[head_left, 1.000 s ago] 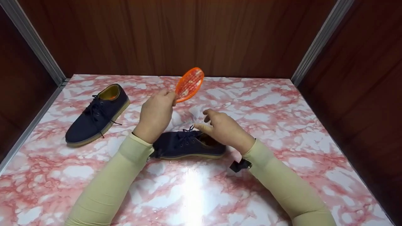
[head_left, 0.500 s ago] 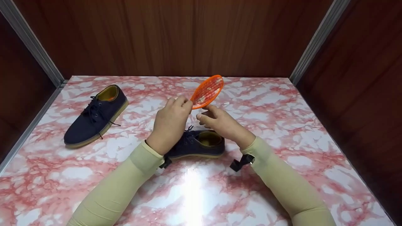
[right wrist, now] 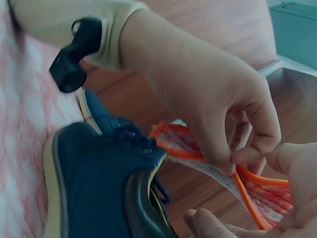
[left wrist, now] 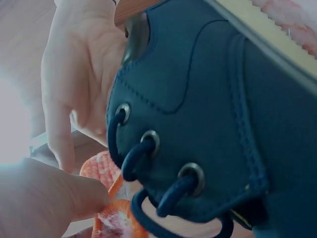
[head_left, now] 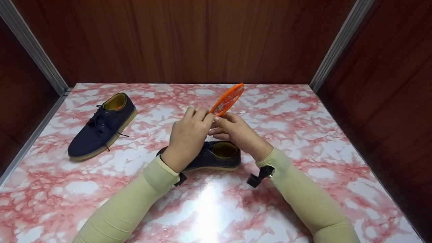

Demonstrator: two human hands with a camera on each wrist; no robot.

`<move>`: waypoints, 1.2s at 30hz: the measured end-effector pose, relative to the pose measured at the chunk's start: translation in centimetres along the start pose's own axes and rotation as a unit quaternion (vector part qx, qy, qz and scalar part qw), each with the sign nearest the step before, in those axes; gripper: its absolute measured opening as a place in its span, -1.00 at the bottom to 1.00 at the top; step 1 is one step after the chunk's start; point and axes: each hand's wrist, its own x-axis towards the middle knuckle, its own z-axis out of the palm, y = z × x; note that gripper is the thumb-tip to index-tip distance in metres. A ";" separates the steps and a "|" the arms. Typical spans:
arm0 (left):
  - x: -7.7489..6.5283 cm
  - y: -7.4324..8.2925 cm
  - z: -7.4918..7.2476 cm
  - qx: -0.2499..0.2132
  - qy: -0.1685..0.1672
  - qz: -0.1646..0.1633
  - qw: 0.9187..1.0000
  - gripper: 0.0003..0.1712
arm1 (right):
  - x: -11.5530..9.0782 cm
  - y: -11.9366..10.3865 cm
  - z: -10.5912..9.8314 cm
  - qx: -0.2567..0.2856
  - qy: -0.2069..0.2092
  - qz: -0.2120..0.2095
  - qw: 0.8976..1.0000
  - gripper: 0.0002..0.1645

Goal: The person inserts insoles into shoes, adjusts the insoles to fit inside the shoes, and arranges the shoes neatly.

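Observation:
A thin insole (head_left: 228, 101) with an orange edge and a red-and-white patterned face is tilted up above the table. My left hand (head_left: 190, 135) pinches its near end between thumb and fingers, as the right wrist view shows on the insole (right wrist: 267, 201). My right hand (head_left: 241, 133) is beside that end, its thumb close to the left fingertips and its fingers loosely bent; whether it touches the insole is hard to tell. Beneath both hands lies a navy lace-up shoe (head_left: 216, 162), its toe partly hidden by the left wrist. Its laces (left wrist: 173, 193) show in the left wrist view.
A second navy lace-up shoe (head_left: 98, 130) stands at the left of the pink-and-white marbled table (head_left: 287, 209), its lace ends loose and a bit of orange inside. Brown wood panels (head_left: 189, 40) enclose the back and sides.
My left hand has carried the insole rightward to the right hand, and the insole has turned more edge-on. My right hand has shifted little, its thumb now close to the left fingertips.

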 end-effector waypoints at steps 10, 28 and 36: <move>-0.5 0.9 0.2 0.023 0.032 0.035 0.999 -0.94 | 0.4 0.1 0.3 0.124 0.029 -0.014 0.992 -0.54; -0.5 1.4 0.5 0.035 0.030 0.071 0.996 -0.87 | 0.2 0.0 0.2 0.123 0.038 -0.025 0.991 -0.48; -0.4 1.6 0.3 -0.004 0.010 0.077 0.997 -0.87 | 0.1 0.0 0.0 0.131 0.071 -0.039 0.988 -0.62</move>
